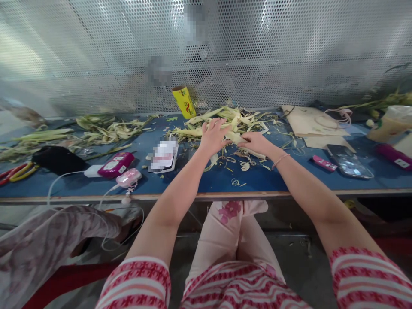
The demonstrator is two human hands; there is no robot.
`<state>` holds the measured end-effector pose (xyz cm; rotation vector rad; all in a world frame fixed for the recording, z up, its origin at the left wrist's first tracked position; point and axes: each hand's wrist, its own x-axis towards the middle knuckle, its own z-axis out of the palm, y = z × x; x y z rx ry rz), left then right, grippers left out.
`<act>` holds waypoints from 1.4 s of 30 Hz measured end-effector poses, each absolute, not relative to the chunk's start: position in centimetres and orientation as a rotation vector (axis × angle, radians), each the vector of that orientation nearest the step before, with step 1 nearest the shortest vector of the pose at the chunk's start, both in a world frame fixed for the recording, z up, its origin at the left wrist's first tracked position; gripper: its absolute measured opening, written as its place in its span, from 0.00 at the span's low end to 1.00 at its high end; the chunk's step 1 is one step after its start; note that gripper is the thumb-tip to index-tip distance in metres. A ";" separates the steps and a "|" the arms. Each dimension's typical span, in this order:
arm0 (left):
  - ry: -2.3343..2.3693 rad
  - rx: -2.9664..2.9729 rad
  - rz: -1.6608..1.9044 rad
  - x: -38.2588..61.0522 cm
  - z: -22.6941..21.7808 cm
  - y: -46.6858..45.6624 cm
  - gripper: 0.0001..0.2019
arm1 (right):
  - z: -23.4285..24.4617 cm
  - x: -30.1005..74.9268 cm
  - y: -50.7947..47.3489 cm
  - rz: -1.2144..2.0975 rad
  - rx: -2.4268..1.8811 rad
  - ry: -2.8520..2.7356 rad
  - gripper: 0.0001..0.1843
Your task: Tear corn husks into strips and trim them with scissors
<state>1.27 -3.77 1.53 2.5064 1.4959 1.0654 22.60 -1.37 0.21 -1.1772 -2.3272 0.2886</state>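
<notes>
A heap of pale yellow-green plant strips (pixel 238 116), which look like corn husks, lies on the blue table in front of me. My left hand (pixel 213 135) rests at the near left side of the heap, fingers apart and touching the strips. Close by on the right, my right hand (pixel 255 143) has its thumb and fingers closed on a broad pale strip (pixel 234 137); part of its grip is hidden. Thin curled scraps (pixel 245 165) are scattered just below the hands.
A yellow tube (pixel 184 102) leans by the perforated metal screen (pixel 128 64). Left are a phone (pixel 164 156), a magenta device (pixel 116 165), a black pouch (pixel 59 159), scissors (pixel 24 171) and more strips (pixel 112 128). Right are brown paper (pixel 309 122), another phone (pixel 349 161) and a drink cup (pixel 391 124).
</notes>
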 end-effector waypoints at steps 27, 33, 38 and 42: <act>0.849 1.589 0.619 1.7 1.6 -4.4 0.15 | 1.6 23.5 -1.2 0.928 -0.977 -1.265 0.21; 0.909 1.428 1.014 3.4 0.4 -4.0 0.16 | 0.1 21.7 -1.7 1.054 -1.088 -1.549 0.18; 1.031 1.631 1.067 3.5 -0.1 -3.4 0.16 | 0.1 20.6 -2.8 1.129 -1.110 -1.709 0.16; 1.019 1.616 1.081 3.1 0.1 -3.2 0.15 | 0.6 20.4 -3.3 1.192 -1.084 -1.680 0.15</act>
